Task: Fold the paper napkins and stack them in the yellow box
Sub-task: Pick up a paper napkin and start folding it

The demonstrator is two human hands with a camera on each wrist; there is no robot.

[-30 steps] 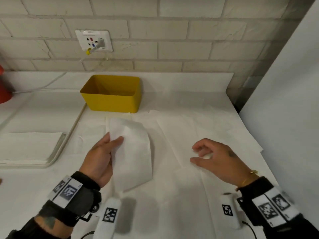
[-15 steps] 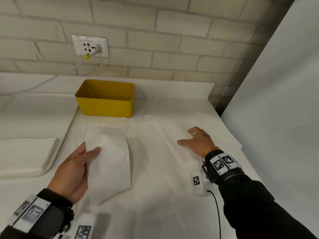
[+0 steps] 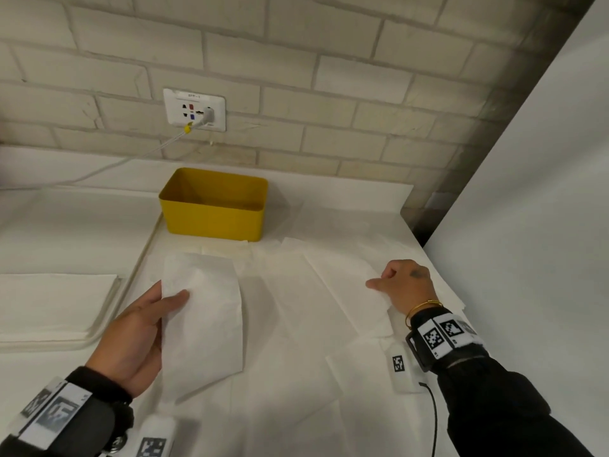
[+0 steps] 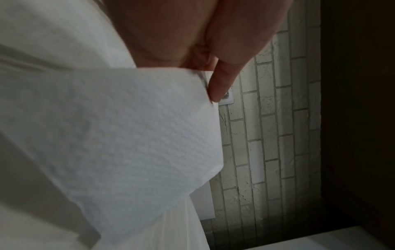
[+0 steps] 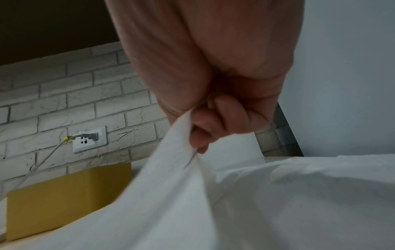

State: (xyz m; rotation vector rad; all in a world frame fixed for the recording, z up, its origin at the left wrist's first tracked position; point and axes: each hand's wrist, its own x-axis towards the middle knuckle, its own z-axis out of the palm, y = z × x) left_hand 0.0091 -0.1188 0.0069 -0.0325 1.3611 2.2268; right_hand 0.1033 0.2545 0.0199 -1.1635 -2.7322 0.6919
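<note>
— How is the folded napkin (image 3: 204, 311) presented?

— A white, dimpled, narrow rectangle is seen, held off the counter in front of the yellow box (image 3: 214, 212). It is pinched along its left edge by the left hand (image 3: 131, 338), the thumb laid on top and the fingers tucked beneath. In the left wrist view (image 4: 128, 135) the embossed texture is shown plainly, and the thumb is seen pressed against the edge.

— And the other napkin?

— An unfolded napkin (image 3: 342, 278) is lain flat to the right, among several overlapping white sheets. Its right edge is gripped by the right hand (image 3: 405, 285), fingers curled. In the right wrist view the sheet (image 5: 192, 194) is seen gathered between thumb and curled fingers (image 5: 205, 128) and lifted off the surface, which cannot be told from the head view.

— What is found at the edges?

— The yellow box is stood open near the brick wall (image 3: 329, 77); its inside is seen only partly. A socket (image 3: 194, 108) with a plugged cable is mounted above it. A stack of napkins (image 3: 56, 301) on a tray is placed at the left, well apart from the box. A white panel (image 3: 527, 225) closes off the counter (image 3: 66, 232) just beside the right hand. Open counter is left between the folded napkin and the box.
</note>
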